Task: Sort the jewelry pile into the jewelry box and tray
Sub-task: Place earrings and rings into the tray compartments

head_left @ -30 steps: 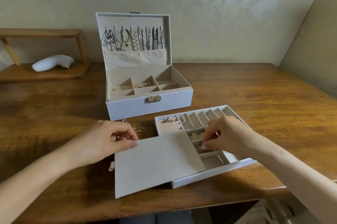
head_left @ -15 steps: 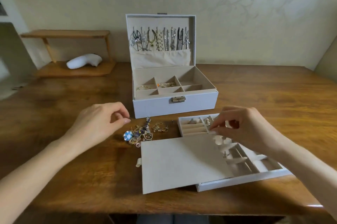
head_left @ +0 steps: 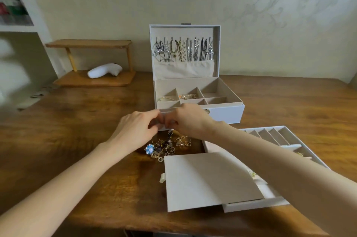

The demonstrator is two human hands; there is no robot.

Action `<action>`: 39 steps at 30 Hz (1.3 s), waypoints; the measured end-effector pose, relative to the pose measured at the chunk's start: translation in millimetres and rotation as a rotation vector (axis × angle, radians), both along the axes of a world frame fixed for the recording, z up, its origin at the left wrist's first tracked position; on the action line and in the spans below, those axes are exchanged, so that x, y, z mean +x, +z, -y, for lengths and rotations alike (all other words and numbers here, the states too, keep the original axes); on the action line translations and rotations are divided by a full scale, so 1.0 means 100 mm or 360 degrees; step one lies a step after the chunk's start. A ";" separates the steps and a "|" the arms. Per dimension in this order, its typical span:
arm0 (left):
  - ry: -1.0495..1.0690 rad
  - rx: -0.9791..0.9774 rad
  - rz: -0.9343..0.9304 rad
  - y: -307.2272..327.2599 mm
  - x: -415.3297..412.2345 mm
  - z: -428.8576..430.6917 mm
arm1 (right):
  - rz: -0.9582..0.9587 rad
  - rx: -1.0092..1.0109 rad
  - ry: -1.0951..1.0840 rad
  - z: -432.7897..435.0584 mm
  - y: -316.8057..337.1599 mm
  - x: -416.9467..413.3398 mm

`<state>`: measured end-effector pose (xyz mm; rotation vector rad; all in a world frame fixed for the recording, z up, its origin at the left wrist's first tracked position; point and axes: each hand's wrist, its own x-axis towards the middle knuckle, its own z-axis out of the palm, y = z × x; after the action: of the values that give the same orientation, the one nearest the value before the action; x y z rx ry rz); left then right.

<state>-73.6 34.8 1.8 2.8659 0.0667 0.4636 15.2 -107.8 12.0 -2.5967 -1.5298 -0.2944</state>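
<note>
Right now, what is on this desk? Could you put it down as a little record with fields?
place: wooden table
box: jewelry box open, lid upright, necklaces hanging inside it
box contents: chain and gold pieces in two rear compartments
pile: jewelry pile loose between box and cover
tray: tray right of pile, partly under flat cover
hands: left hand and right hand meet above pile; blurred, grip unclear
aside: shelf, white object on its lower board
</note>
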 end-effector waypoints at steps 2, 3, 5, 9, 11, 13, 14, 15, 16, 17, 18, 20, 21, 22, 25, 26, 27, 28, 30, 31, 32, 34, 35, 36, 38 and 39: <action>-0.0012 0.0001 0.0005 -0.01 -0.02 0.00 | 0.0092 -0.0110 0.0015 -0.02 0.01 -0.01; -0.0015 -0.0007 0.0026 -0.02 -0.04 -0.01 | 0.0110 -0.0140 0.0014 -0.03 0.01 -0.01; -0.0008 -0.0032 0.0074 -0.03 -0.05 -0.02 | 0.0116 -0.0147 0.0014 -0.02 0.02 -0.03; -0.0038 -0.0215 0.0216 -0.04 -0.08 -0.02 | 0.0068 0.0138 0.0059 0.08 0.01 -0.02; -0.0075 -0.0284 0.0336 -0.02 -0.11 -0.01 | -0.0163 0.0459 -0.0030 0.17 0.02 0.01; -0.0095 -0.0317 0.0385 0.00 -0.11 0.00 | -0.0464 0.0733 -0.0100 0.24 0.02 0.01; -0.0110 -0.0347 0.0365 0.01 -0.11 0.03 | -0.0645 0.0859 -0.0103 0.26 0.02 0.00; -0.0129 -0.0417 0.0319 0.02 -0.10 0.07 | -0.0824 0.0969 -0.0098 0.29 0.03 -0.03; -0.0147 -0.0556 0.0248 0.03 -0.09 0.12 | -0.0979 0.1056 -0.0094 0.31 0.04 -0.06; -0.0168 -0.0757 0.0166 0.05 -0.09 0.17 | -0.1107 0.1120 -0.0092 0.33 0.05 -0.08; -0.0188 -0.0984 0.0088 0.06 -0.07 0.21 | -0.1219 0.1173 -0.0091 0.34 0.05 -0.10; -0.0202 -0.1377 0.0000 0.11 -0.06 0.28 | -0.1414 0.1261 -0.0065 0.37 0.05 -0.11; -0.0205 -0.1518 -0.0012 0.13 -0.05 0.29 | -0.1496 0.1296 -0.0041 0.39 0.05 -0.12; -0.0214 -0.1623 -0.0016 0.14 -0.04 0.29 | -0.1562 0.1324 -0.0017 0.41 0.05 -0.12; -0.0242 -0.1805 -0.0034 0.18 -0.03 0.32 | -0.1668 0.1371 0.0037 0.46 0.05 -0.12; -0.0247 -0.1833 -0.0035 0.19 -0.02 0.34 | -0.1691 0.1378 0.0042 0.48 0.05 -0.12; -0.0245 -0.1847 -0.0029 0.20 -0.02 0.35 | -0.1715 0.1381 0.0045 0.50 0.06 -0.13; -0.0241 -0.1838 -0.0016 0.21 -0.01 0.37 | -0.1748 0.1382 0.0051 0.53 0.06 -0.13; -0.0242 -0.1738 0.0034 0.23 0.01 0.41 | -0.1846 0.1369 0.0073 0.60 0.06 -0.13; -0.0257 -0.1672 0.0070 0.24 0.01 0.44 | -0.1904 0.1356 0.0080 0.64 0.06 -0.12; -0.0281 -0.1614 0.0102 0.25 0.01 0.47 | -0.1968 0.1341 0.0079 0.68 0.07 -0.10; -0.0334 -0.1527 0.0124 0.27 0.02 0.52 | -0.2092 0.1330 0.0068 0.77 0.07 -0.09; -0.0359 -0.1489 0.0118 0.27 0.02 0.54 | -0.2139 0.1343 0.0072 0.81 0.08 -0.09; -0.0382 -0.1449 0.0110 0.28 0.02 0.57 | -0.2165 0.1364 0.0076 0.85 0.08 -0.10; -0.0402 -0.1348 0.0111 0.27 0.04 0.61 | -0.2131 0.1394 0.0049 0.91 0.10 -0.12; -0.0406 -0.1295 0.0120 0.27 0.05 0.63 | -0.2071 0.1397 0.0014 0.93 0.11 -0.13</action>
<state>-69.0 -28.5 28.6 2.0226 -0.1012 0.3757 2.0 -200.5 22.8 -1.4357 -0.6494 0.5261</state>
